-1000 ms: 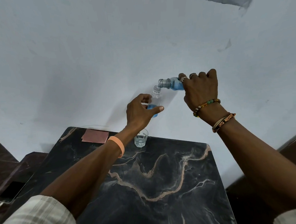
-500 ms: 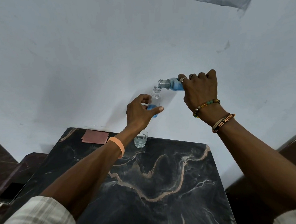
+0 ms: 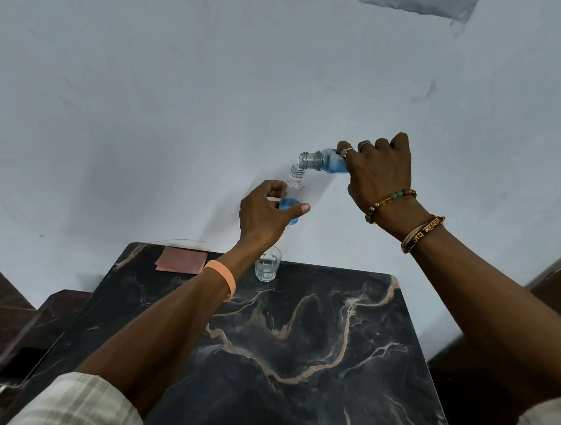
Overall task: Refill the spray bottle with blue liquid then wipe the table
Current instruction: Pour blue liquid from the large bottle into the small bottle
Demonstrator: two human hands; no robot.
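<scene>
The left hand [image 3: 266, 213] grips the small clear spray bottle [image 3: 295, 186] with fingers and thumb curled round its lower half, holding it nearly upright above the far edge of the table [image 3: 313, 348], in front of the pale wall [image 3: 200, 102]; its spray head is off and the threaded neck is open; blue liquid [image 3: 286, 203] fills the lower part, partly hidden behind the thumb. The right hand [image 3: 380, 173] is closed round a refill bottle [image 3: 318, 160], tipped on its side with its open mouth just above and beside the spray bottle's neck; more blue sits in its shoulder against the fingers; whether a stream runs between the two mouths cannot be told. Rings show on the right fingers, a beaded bracelet [image 3: 390, 200] and thread bands [image 3: 421, 233] on that wrist, and an orange wristband [image 3: 225, 278] on the left. On the dark veined table a small glass [image 3: 268, 265] of clear liquid stands near the far edge, below the left hand; a pink cloth [image 3: 182, 259] lies flat at the far left corner, apart from the glass.
</scene>
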